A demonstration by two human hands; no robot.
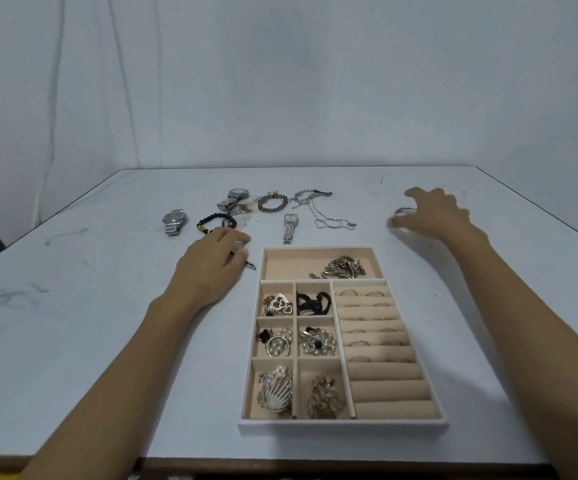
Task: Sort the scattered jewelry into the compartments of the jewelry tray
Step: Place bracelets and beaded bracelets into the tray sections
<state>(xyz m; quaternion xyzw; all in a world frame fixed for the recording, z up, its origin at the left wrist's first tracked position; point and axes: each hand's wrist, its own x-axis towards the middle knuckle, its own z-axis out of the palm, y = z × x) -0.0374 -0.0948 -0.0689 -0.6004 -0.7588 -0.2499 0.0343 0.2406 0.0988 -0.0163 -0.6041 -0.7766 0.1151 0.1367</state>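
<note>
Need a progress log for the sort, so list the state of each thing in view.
Jewelry tray, partly filled, lower ring rolls bare.
Left hand, holds a thin metal piece beside the tray.
Right hand, pinches a silver band, blurred.
Round watch, loose on table.
Square watch, loose on table.
Black bead bracelet, loose on table.
Brown bead bracelet, loose on table.
Chain necklace, loose on table.

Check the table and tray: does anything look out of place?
Nothing is spilled or damaged. Unsorted watches, bracelets and a chain lie beyond the tray; the left hand holds a clip beside it.
</note>
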